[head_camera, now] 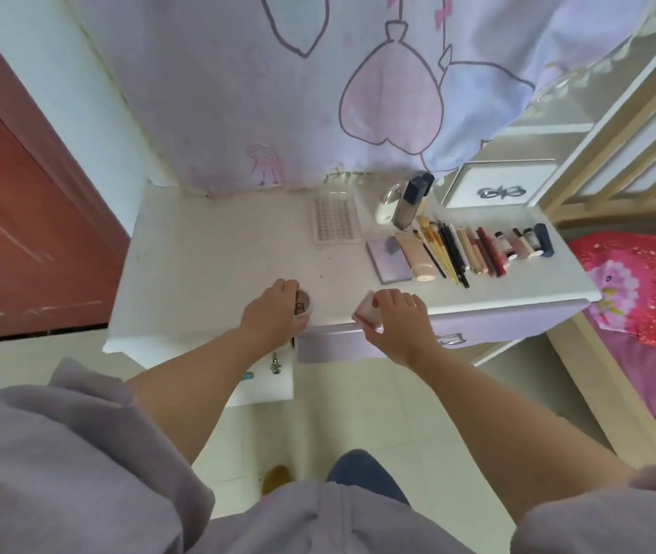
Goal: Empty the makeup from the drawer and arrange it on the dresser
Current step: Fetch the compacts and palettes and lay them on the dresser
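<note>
Head view: both hands carried makeup above the table's (206, 249) front edge. Left hand (274, 313) gripped a round jar (303, 303), lid lettering partly hidden, "PL" legible. Right hand (396, 321) held a pink-white compact (366, 313). Drawer (274, 377) stood open below. Arranging step appeared underway; next likely called for setting both near the laid-out row (474, 249).

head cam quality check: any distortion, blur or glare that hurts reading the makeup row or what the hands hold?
Head view: strong wide-angle bowing, the dresser top edges curve; soft diffuse light, no hard shadows or glare; overall soft focus, so labels in the makeup row are unreadable; the left hand holds a round jar and the right hand a pink-white item, both partly covered by fingers.
</note>
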The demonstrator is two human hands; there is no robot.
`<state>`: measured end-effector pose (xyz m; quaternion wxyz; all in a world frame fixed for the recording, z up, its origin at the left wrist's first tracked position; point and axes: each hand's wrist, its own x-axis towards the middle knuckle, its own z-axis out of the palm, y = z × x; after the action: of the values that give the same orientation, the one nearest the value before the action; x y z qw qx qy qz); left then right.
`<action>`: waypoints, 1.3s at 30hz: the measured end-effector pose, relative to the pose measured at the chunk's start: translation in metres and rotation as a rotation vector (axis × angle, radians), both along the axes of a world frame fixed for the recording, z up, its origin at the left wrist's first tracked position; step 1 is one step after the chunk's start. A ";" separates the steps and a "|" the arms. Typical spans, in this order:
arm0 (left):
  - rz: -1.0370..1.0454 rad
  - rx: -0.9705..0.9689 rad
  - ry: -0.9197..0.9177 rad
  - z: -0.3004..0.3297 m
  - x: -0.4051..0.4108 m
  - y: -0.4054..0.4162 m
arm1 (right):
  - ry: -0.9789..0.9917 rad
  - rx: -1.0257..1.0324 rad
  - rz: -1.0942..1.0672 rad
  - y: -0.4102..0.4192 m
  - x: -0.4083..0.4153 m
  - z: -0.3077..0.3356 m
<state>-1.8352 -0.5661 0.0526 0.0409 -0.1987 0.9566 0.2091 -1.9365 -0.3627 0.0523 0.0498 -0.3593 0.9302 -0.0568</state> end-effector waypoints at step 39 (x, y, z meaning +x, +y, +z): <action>-0.050 -0.153 -0.180 -0.100 -0.063 -0.049 | -0.051 0.060 0.201 -0.076 -0.060 -0.052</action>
<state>-1.8979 -0.6156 -0.0470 0.1165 -0.1955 0.9669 0.1157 -1.9963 -0.4383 0.0004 0.0894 -0.4478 0.8891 -0.0327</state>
